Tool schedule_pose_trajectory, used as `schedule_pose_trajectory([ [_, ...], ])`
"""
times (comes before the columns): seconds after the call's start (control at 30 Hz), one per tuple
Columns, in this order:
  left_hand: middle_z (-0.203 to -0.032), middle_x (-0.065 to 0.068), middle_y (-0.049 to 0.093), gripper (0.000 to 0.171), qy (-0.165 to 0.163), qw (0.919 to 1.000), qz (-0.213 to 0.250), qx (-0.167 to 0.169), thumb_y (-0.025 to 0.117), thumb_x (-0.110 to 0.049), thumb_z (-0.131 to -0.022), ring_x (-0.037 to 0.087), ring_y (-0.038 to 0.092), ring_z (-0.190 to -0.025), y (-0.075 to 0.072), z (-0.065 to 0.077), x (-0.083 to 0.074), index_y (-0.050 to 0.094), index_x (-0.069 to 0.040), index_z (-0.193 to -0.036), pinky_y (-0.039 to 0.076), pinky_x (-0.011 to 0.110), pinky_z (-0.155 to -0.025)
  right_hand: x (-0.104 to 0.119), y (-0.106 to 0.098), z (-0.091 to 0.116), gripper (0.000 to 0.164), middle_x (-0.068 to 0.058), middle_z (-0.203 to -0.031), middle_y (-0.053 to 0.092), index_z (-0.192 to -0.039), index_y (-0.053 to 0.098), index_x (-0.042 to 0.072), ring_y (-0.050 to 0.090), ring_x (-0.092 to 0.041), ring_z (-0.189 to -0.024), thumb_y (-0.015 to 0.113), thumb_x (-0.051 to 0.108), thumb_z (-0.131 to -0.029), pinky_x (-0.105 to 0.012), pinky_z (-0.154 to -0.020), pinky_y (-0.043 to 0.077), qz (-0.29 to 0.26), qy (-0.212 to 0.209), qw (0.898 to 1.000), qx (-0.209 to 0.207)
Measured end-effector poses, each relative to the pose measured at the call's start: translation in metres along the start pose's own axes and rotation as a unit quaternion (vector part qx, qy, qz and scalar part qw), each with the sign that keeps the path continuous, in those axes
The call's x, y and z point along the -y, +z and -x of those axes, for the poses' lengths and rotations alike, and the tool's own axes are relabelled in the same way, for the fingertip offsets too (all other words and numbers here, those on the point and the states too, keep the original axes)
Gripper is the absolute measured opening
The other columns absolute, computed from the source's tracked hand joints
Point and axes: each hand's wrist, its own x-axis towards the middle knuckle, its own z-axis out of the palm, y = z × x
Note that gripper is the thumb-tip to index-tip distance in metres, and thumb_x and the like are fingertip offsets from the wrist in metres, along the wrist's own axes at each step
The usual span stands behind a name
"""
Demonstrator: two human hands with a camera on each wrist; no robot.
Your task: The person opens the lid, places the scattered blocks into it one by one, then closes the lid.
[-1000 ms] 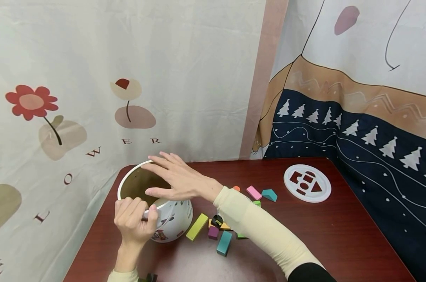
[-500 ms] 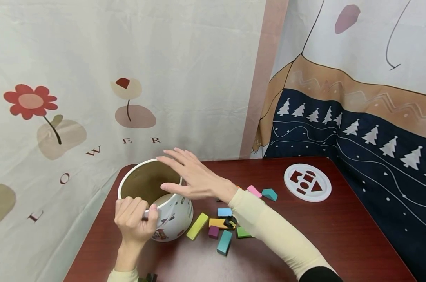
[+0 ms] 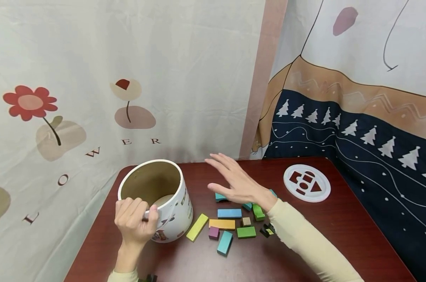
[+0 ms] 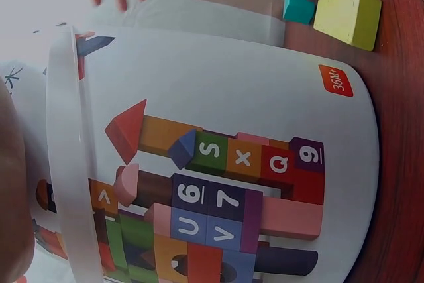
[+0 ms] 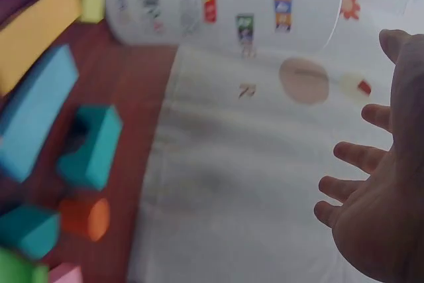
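A white printed bucket (image 3: 179, 213) stands at the left of the table, its open mouth facing up toward the head camera. My left hand (image 3: 133, 219) grips its near rim, thumb outside, close to the handle (image 4: 66, 150) that shows in the left wrist view. My right hand (image 3: 235, 182) hovers over the far blocks with fingers spread and nothing in it. Below it lie a blue block (image 3: 229, 213), an orange block (image 3: 222, 224), a teal arch block (image 5: 93, 147) and an orange cylinder (image 5: 85, 218). A yellow block (image 3: 197, 227) lies beside the bucket.
A white lid (image 3: 307, 183) with shaped holes lies at the back right of the dark red table (image 3: 339, 243). Green blocks (image 3: 246, 232), a purple cube (image 3: 214, 233) and a teal block (image 3: 225, 243) are nearer the front. A printed curtain (image 3: 198, 98) hangs behind.
My right hand has moved right, from over the bucket's mouth to above the blocks, uncovering several of them. The left hand and bucket have stayed in place.
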Motion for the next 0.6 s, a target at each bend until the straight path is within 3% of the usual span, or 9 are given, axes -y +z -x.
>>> schedule_pose_trajectory([
  [0.27, -0.049, -0.001, 0.024, 0.045, 0.000, 1.0000, -0.001, -0.001, 0.057, -0.022, -0.082, 0.025, 0.022, -0.044, -0.001, 0.000, 0.000, 0.031, -0.009, -0.048, 0.020, 0.043, -0.053, -0.036, -0.003, 0.053, 0.076, -0.003, -0.168, 0.025, -0.164, 0.033, 0.025, 0.015, -0.022, -0.152, 0.057, 0.055, -0.099, -0.064, -0.114, 0.027, -0.026, 0.085, 0.996, 0.004],
  [0.6, -0.049, 0.000, 0.024, 0.044, 0.004, 1.0000, 0.002, -0.005, 0.057, -0.021, -0.081, 0.025, 0.022, -0.044, 0.001, -0.001, -0.001, 0.030, -0.009, -0.048, 0.019, 0.043, -0.052, -0.076, 0.001, 0.122, 0.079, -0.006, -0.165, 0.029, -0.163, 0.035, 0.022, 0.024, -0.025, -0.148, 0.064, 0.053, -0.096, -0.064, -0.112, 0.031, -0.023, 0.180, 0.983, 0.005],
])
